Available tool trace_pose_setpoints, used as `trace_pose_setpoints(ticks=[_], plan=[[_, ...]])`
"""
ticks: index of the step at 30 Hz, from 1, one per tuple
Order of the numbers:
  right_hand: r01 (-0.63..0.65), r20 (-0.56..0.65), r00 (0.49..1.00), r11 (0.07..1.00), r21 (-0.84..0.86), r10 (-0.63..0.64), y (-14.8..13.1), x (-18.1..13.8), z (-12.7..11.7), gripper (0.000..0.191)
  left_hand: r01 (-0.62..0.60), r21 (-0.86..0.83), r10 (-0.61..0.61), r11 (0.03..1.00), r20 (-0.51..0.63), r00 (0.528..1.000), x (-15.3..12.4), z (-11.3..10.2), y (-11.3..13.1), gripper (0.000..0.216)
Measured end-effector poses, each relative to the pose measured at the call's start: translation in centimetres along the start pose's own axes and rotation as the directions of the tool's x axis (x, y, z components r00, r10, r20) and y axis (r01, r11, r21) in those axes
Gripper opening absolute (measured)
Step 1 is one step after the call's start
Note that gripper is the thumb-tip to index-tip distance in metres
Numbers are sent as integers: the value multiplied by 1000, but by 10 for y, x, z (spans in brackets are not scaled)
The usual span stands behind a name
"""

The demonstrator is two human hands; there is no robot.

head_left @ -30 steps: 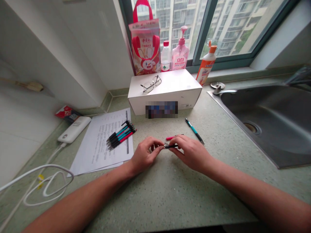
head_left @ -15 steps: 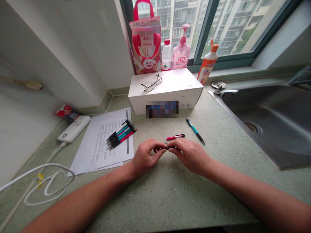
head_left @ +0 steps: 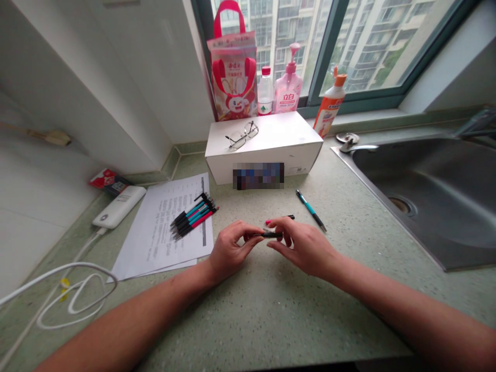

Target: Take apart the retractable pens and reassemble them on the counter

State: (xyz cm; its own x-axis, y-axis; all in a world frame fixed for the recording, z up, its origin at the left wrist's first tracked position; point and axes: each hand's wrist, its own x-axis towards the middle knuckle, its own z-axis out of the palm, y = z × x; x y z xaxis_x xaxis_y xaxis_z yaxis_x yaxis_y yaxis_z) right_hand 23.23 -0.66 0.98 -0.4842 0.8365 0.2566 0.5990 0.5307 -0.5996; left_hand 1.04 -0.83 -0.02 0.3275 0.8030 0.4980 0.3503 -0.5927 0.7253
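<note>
My left hand [head_left: 229,249] and my right hand [head_left: 304,245] meet over the green speckled counter [head_left: 271,310], both pinching a small dark pen [head_left: 270,234] held level between the fingertips. Just behind my right fingers lies a red pen [head_left: 279,219], partly hidden. A teal pen [head_left: 310,209] rests on the counter to the right. A bundle of several red and teal pens [head_left: 194,215] lies on printed paper sheets [head_left: 163,232] to the left.
A white box [head_left: 267,147] with eyeglasses [head_left: 241,134] on top stands behind. Bottles [head_left: 287,88] and a red gift bag [head_left: 232,77] line the window sill. A steel sink [head_left: 430,191] is at the right. A white power bank [head_left: 118,206] and cable [head_left: 73,294] lie at the left.
My hands have lifted the dark pen slightly and my right fingers now cover more of the red pen behind. Nothing else has moved.
</note>
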Motion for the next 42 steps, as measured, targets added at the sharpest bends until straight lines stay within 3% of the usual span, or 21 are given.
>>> trace_pose_setpoints(ticks=[3, 6, 10, 13, 17, 21, 24, 30, 36, 39, 42], plan=[[26, 8, 1000, 1000, -15, -26, 0, 0, -1, 19, -7, -7, 7, 1000, 3, 1000, 0, 0, -1, 7], [56, 24, 998, 998, -31, -56, 0, 1, -2, 24, -10, -11, 10, 1000, 6, 1000, 0, 0, -1, 7], [5, 11, 1000, 1000, -7, -5, 1, 1, -2, 29, 6, -11, -6, 1000, -1, 1000, 0, 0, -1, 7], [21, 10, 1000, 1000, -5, -21, 1, 0, -2, 19, 3, -7, -3, 1000, 0, 1000, 0, 0, -2, 7], [60, 33, 998, 998, -33, -59, 2, 1, -3, 22, 9, -5, -9, 1000, -2, 1000, 0, 0, -3, 8], [7, 31, 999, 1000, -30, -7, 2, 1, -2, 26, 13, 2, -13, 1000, -5, 1000, 1, 0, -2, 9], [23, 23, 999, 999, -31, -22, 2, 1, -2, 17, 14, 8, -14, 1000, 3, 1000, 0, 0, -3, 11], [60, 76, 996, 996, -62, -56, -1, 3, -6, 32, 24, 16, -24, 1000, 19, 1000, -1, 0, -5, 14], [-92, -20, 996, 989, -120, 90, 1, 7, -18, 27, -98, 98, 81, 990, 169, 982, 3, 1, -4, 9], [-99, 27, 994, 970, -223, 108, 6, 7, -20, 19, -165, 188, 108, 968, 279, 954, 3, 3, -4, 9], [-60, 93, 992, 956, -286, 90, 8, 6, -16, 13, -152, 255, 67, 955, 315, 947, 2, 4, -3, 11]])
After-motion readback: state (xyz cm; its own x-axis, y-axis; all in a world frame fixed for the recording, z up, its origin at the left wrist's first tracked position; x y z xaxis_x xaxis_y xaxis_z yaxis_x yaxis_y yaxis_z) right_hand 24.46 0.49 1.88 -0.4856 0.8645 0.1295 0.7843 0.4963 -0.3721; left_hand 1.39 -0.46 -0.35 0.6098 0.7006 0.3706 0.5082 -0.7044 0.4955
